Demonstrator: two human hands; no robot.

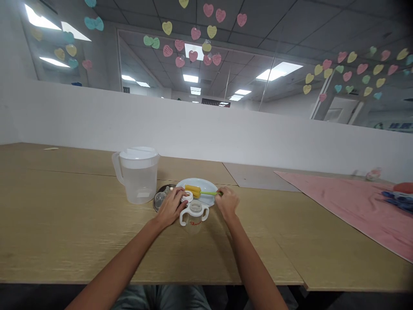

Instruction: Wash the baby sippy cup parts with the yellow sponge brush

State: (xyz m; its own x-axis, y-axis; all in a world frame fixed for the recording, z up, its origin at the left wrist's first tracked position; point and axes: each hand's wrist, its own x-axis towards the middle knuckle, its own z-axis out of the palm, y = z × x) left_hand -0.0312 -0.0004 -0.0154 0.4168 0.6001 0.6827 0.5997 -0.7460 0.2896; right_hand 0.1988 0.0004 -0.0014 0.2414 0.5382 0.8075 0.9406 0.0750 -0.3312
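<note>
My right hand is closed round the green handle of a brush with a yellow sponge head. The brush head lies over a pale plate. My left hand holds a white ring beside the sponge. In front of the plate stands a clear baby bottle with two white side handles, its top open. Left of my left hand, a clear dome-shaped piece sits in a round metal dish, partly hidden by the hand.
A lidded clear pitcher with some water stands at the left of the dish. A pink cloth covers the right of the wooden table, with a blue and red item on it. A white wall stands behind.
</note>
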